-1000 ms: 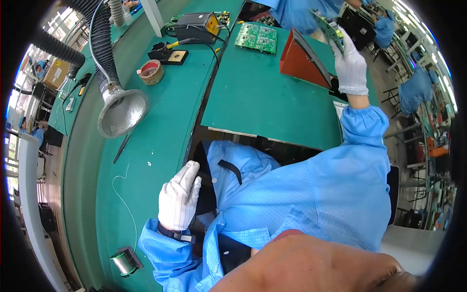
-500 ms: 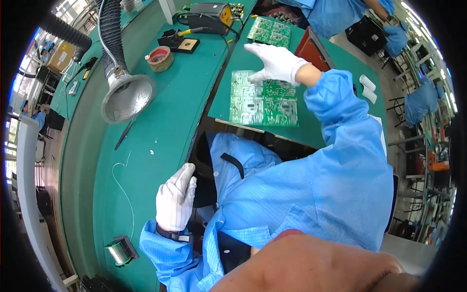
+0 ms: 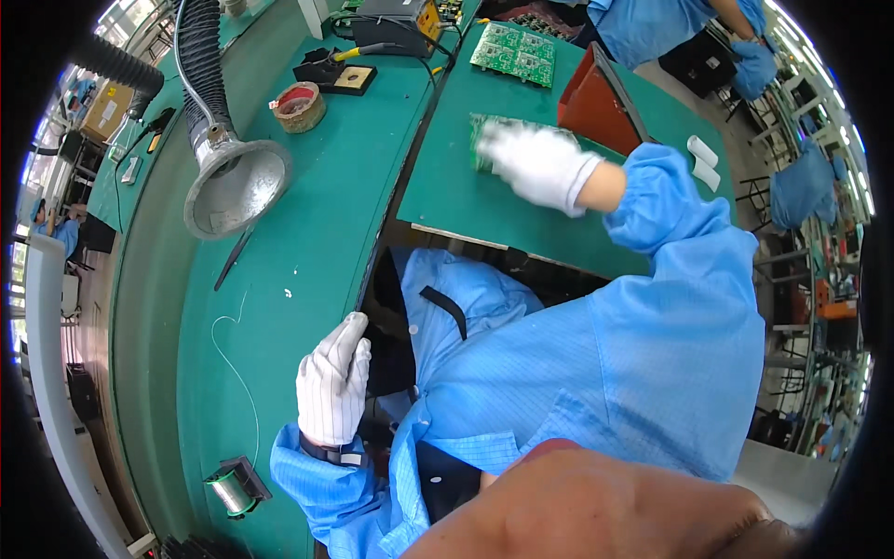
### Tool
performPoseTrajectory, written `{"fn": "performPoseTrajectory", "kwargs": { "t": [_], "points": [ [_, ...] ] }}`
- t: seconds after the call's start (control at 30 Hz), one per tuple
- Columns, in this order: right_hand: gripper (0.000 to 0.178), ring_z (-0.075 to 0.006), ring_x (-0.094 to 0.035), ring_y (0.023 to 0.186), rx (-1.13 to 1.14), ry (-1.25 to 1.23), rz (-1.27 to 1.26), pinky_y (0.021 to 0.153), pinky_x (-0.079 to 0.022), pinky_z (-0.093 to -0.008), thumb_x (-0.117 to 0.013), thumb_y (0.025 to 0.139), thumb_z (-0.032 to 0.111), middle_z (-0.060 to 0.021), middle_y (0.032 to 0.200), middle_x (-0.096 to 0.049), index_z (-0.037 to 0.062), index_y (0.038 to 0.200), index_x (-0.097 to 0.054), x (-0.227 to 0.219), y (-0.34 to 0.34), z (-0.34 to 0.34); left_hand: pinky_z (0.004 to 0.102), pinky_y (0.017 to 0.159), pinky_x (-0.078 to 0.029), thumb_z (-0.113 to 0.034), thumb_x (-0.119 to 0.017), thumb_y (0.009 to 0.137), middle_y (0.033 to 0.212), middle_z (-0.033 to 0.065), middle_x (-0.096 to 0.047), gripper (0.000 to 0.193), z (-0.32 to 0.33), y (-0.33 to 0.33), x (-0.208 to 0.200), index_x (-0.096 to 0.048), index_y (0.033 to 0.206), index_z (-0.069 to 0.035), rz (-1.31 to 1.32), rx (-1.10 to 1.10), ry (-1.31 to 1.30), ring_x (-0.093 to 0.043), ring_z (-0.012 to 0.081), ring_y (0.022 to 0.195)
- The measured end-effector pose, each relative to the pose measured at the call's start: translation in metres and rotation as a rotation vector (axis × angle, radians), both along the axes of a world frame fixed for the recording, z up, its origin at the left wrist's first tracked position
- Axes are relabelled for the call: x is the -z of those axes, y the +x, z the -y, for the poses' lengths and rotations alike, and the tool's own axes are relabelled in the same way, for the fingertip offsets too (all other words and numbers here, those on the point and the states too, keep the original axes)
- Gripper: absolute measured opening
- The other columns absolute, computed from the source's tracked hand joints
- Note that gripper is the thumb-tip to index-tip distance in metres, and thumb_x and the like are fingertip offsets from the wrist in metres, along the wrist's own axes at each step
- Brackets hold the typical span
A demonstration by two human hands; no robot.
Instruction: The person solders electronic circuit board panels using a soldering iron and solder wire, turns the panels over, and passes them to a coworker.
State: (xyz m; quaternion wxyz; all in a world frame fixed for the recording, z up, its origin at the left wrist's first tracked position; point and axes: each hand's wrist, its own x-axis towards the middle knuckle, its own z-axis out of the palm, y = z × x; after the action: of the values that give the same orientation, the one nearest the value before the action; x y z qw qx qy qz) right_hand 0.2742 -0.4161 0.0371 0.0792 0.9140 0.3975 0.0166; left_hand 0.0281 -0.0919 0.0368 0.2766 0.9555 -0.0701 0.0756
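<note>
My right hand point(image 3: 538, 166), in a white glove and smeared by motion, is at a green circuit board panel point(image 3: 479, 140) over the right-hand table. The hand covers most of the panel; only its left end and far edge show, and it looks tilted. My left hand point(image 3: 333, 380), in a striped white glove, rests on the near edge of the left bench. Its fingers lie loosely stretched side by side, with nothing visible in them. Another green circuit board panel point(image 3: 514, 54) lies flat farther back on the right table.
A red-brown box point(image 3: 598, 101) stands beside my right hand. On the left bench point(image 3: 349, 177) are a fume extraction hood point(image 3: 237, 189), a tape roll point(image 3: 299, 107), a soldering iron stand point(image 3: 349, 79), a dark thin tool point(image 3: 233, 261) and a solder wire spool point(image 3: 230, 491). A gap separates the tables.
My right hand has come down onto the nearer circuit board panel, which has shifted away from the table's near edge and tilted. My left hand has stayed in place.
</note>
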Motion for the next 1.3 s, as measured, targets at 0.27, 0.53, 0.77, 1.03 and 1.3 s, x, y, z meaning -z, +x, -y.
{"fn": "performPoseTrajectory", "kwargs": {
  "t": [0.27, 0.53, 0.77, 1.03, 1.3],
  "points": [
    [0.052, -0.0400, -0.068, 0.095, 0.220, 0.282, 0.172, 0.077, -0.056, -0.0445, -0.061, 0.098, 0.035, -0.0188, 0.113, -0.069, 0.0128, 0.142, -0.048, 0.004, 0.061, 0.012, 0.0433, 0.090, -0.054, -0.010, -0.062, 0.096, 0.117, 0.0170, -0.070, 0.026, 0.004, 0.007, -0.001, -0.067, 0.121, -0.007, 0.016, 0.040, -0.002, -0.068, 0.0365, 0.103],
    [0.040, -0.0323, -0.071, 0.089, 0.206, 0.820, 0.213, 0.078, -0.055, -0.0384, -0.069, 0.094, 0.028, -0.0164, 0.105, -0.071, 0.0168, 0.131, -0.060, -0.084, 0.043, 0.064, 0.0438, 0.090, -0.054, -0.009, -0.062, 0.095, 0.115, 0.0168, -0.071, 0.026, 0.006, 0.007, -0.003, -0.068, 0.120, -0.007, 0.029, 0.052, -0.008, -0.068, 0.0359, 0.103],
    [0.035, -0.0180, -0.068, 0.090, 0.238, 0.917, 0.484, 0.084, -0.052, -0.0296, -0.072, 0.090, 0.014, -0.0094, 0.099, -0.073, -0.0007, 0.121, -0.066, -0.167, 0.022, 0.160, 0.0434, 0.089, -0.054, -0.010, -0.062, 0.095, 0.114, 0.0156, -0.071, 0.025, 0.015, 0.020, -0.005, -0.068, 0.119, -0.007, 0.058, 0.122, -0.011, -0.068, 0.0348, 0.103],
    [0.052, -0.0169, -0.061, 0.115, 0.486, 0.815, 0.098, 0.101, -0.044, -0.0301, -0.069, 0.095, 0.030, -0.0080, 0.124, -0.067, 0.0075, 0.141, -0.055, -0.126, 0.068, 0.278, 0.0426, 0.089, -0.054, -0.010, -0.063, 0.095, 0.114, 0.0150, -0.071, 0.026, 0.017, 0.020, -0.002, -0.068, 0.120, -0.008, 0.060, 0.148, -0.007, -0.069, 0.0342, 0.102],
    [0.063, -0.0173, -0.052, 0.124, 0.653, 0.958, -0.105, 0.106, -0.039, -0.0306, -0.064, 0.099, 0.043, -0.0097, 0.133, -0.058, 0.0049, 0.146, -0.045, -0.116, 0.096, 0.281, 0.0421, 0.087, -0.055, -0.009, -0.063, 0.095, 0.113, 0.0158, -0.071, 0.027, 0.026, 0.031, -0.001, -0.067, 0.121, -0.007, 0.029, 0.156, -0.006, -0.069, 0.0342, 0.098]
  ]
}}
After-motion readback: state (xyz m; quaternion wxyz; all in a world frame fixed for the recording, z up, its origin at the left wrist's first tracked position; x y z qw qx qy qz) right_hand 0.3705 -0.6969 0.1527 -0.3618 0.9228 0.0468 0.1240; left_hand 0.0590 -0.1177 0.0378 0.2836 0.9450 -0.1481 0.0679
